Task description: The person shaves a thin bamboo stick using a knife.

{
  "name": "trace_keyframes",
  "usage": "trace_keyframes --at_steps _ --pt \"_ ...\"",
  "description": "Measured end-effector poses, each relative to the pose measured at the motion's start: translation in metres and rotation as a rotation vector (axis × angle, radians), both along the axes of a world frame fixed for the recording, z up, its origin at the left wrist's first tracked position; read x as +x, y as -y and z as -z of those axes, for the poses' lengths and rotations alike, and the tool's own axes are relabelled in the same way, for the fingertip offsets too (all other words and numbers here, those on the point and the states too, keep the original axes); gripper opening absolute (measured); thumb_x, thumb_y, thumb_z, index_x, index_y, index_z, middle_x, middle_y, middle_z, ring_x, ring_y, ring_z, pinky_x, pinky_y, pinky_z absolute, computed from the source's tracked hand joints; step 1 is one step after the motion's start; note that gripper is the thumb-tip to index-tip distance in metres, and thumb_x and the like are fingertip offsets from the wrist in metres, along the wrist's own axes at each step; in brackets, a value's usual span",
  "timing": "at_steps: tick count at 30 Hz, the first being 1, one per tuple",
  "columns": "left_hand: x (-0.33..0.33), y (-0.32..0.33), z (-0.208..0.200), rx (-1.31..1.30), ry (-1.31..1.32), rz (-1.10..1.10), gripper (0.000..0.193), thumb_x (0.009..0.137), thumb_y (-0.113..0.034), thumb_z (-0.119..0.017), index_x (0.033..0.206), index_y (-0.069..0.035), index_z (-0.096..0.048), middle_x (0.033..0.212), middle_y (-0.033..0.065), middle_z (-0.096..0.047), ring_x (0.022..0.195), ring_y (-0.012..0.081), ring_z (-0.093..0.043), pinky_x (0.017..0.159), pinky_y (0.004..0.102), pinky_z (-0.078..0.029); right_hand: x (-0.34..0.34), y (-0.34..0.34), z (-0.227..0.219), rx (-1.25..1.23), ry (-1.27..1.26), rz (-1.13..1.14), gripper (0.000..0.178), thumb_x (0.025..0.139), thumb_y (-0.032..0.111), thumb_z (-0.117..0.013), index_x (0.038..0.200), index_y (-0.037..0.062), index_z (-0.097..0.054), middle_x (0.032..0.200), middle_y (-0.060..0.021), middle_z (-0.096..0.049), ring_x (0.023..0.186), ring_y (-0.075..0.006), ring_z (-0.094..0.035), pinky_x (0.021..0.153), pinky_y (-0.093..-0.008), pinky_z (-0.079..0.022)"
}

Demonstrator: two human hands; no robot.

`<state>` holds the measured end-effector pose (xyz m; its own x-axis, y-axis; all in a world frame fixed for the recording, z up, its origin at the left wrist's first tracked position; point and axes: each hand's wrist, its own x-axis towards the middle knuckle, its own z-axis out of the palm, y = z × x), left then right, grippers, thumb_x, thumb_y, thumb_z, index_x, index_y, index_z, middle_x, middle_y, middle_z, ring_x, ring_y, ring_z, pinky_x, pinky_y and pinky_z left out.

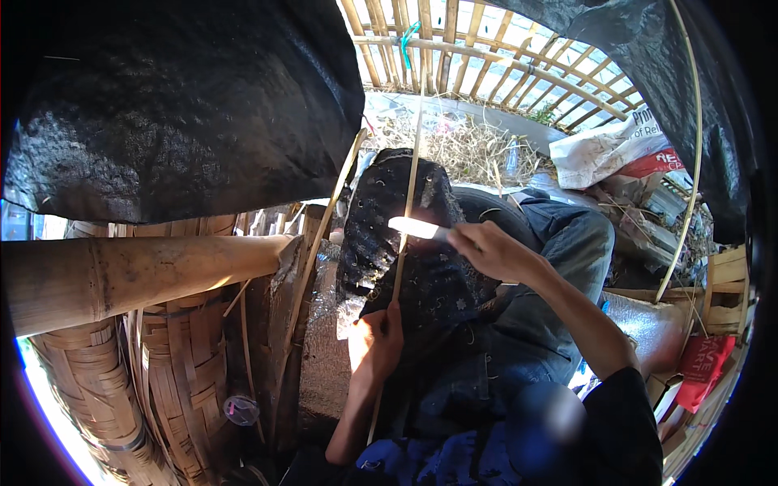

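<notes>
A long, thin bamboo strip (411, 180) runs up and away from me, over a dark patterned cloth (374, 212) draped across my leg. My left hand (377, 344) is closed round the strip's lower part, and the strip's tail shows again below my wrist. In my right hand (493, 249) is a knife (416, 228), its blade bright with glare and pointing left. That blade lies across the strip, above my left hand; whether it cuts in cannot be made out. Small pale shavings are scattered on the cloth.
A thick bamboo pole (146, 271) juts in from the left above woven bamboo baskets (89, 381). Black plastic sheeting (186, 105) hangs at upper left. A slatted bamboo fence (486, 57), dry straw (454, 142) and a white sack (596, 154) lie beyond. A red packet (703, 373) is at right.
</notes>
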<state>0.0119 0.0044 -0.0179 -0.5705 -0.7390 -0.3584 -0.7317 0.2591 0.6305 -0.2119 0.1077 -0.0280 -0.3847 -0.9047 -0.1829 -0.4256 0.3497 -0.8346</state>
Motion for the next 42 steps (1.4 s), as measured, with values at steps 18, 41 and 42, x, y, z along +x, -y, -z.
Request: trace_keyframes --at_steps 18,41,42 --pt "0.014 -0.001 -0.034 0.563 -0.150 -0.226 0.044 0.094 -0.035 -0.048 0.059 -0.009 -0.044 0.052 -0.0053 -0.037 0.047 0.0034 -0.035 0.044 0.0226 -0.026 0.031 -0.013 0.000 0.027 -0.210 -0.050 0.040 0.095 0.029 -0.046 0.067 0.0010 -0.049 0.050 -0.0187 -0.050 0.048 -0.0365 -0.055 0.046 -0.0448 -0.043" --pt "0.030 -0.013 -0.056 0.571 -0.022 -0.243 0.043 0.092 -0.039 -0.052 0.066 -0.005 -0.051 0.058 -0.0039 -0.039 0.053 0.0038 -0.038 0.047 0.0234 -0.031 0.001 0.029 0.021 0.233 -0.222 -0.044 0.045 0.097 0.035 -0.038 0.072 0.0002 -0.052 0.051 -0.0159 -0.050 0.051 -0.0334 -0.056 0.049 -0.0439 -0.045" --pt "0.033 -0.014 -0.062 0.535 0.047 -0.217 0.043 0.091 -0.040 -0.052 0.069 -0.003 -0.054 0.060 -0.0026 -0.041 0.054 0.0047 -0.039 0.049 0.0240 -0.033 -0.008 0.037 0.015 0.507 -0.048 0.000 0.047 0.097 0.036 -0.035 0.074 -0.0006 -0.052 0.055 -0.0179 -0.052 0.060 -0.0343 -0.059 0.058 -0.0459 -0.046"
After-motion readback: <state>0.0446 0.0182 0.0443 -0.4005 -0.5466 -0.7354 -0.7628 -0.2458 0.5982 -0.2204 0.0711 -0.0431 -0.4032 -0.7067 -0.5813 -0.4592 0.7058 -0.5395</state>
